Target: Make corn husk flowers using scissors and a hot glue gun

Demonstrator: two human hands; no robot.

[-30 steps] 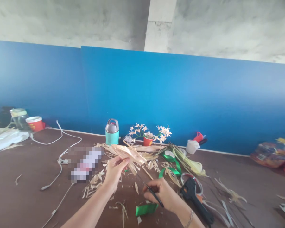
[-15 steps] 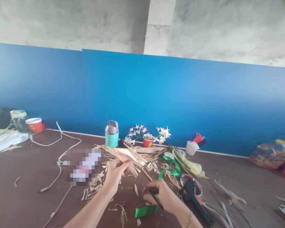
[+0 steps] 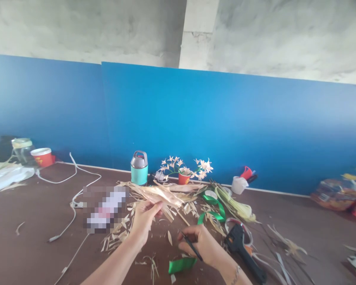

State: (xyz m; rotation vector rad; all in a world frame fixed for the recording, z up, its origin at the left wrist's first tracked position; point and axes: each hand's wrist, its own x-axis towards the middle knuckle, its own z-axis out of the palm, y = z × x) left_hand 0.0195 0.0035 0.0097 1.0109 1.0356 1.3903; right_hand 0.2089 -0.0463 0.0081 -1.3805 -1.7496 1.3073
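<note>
While the left hand (image 3: 145, 218) pinches a pale husk (image 3: 163, 194) in front of the teal flask (image 3: 139, 173) and slightly to its right, the right hand (image 3: 199, 242) grips a slim dark tool (image 3: 192, 246), farther forward and right of that flask. The husk looks thin, long and creased, cream to pinkish tan.

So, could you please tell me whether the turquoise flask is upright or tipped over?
Upright: the turquoise flask has its grey lid at the top, directly above the turquoise body.
</note>
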